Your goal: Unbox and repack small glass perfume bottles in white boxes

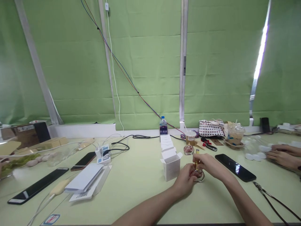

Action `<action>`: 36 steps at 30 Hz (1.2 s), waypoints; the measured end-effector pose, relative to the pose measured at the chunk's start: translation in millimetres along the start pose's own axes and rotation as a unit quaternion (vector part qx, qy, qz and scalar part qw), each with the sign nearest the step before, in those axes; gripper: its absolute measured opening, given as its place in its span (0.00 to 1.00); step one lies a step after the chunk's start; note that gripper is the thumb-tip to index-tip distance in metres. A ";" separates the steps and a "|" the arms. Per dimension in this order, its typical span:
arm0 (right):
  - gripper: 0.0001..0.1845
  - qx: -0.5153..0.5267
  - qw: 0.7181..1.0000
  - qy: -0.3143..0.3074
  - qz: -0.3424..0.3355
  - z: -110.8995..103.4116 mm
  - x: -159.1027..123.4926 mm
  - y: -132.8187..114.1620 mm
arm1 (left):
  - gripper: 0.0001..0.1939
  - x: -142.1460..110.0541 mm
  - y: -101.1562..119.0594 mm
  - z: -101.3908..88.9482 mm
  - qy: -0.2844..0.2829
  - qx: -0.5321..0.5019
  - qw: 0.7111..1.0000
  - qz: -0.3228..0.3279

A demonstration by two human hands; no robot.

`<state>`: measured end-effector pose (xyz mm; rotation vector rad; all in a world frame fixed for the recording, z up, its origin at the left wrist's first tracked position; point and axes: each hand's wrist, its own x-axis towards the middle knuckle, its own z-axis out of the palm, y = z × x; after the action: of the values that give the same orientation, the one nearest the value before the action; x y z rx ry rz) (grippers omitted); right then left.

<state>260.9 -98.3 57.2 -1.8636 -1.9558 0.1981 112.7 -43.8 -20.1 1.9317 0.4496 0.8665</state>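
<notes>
My left hand (184,181) is closed around the near side of a small round glass piece (199,178) with pinkish contents, low over the table. Above it, my right hand (208,164) pinches a thin yellow piece (197,152) that stands upright at the top of the glass. My fingers partly hide where the two meet. A second glass piece (188,149) of the same look sits just beyond my hands. Left of them stands a white box (172,168) with its flaps up, and more white boxes (166,141) line up behind it.
A black phone (235,168) and pliers (260,185) lie to the right. Another person's hands (284,153) are by white round caps (255,156). Drinks cups (235,135) and a bottle (163,125) stand behind. Leftward are a power strip (102,153), folded white cartons (86,179) and phones (39,185).
</notes>
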 end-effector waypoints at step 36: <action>0.11 -0.156 0.987 0.000 0.029 9.7 -2.1 -17.3 | 0.17 2.5 -20.5 3.3 0.008 -0.040 0.999 -0.021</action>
<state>241.2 -100.0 54.9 -2.1144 -2.0264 -0.0989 117.8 -34.2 -38.0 1.8372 0.4567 0.8616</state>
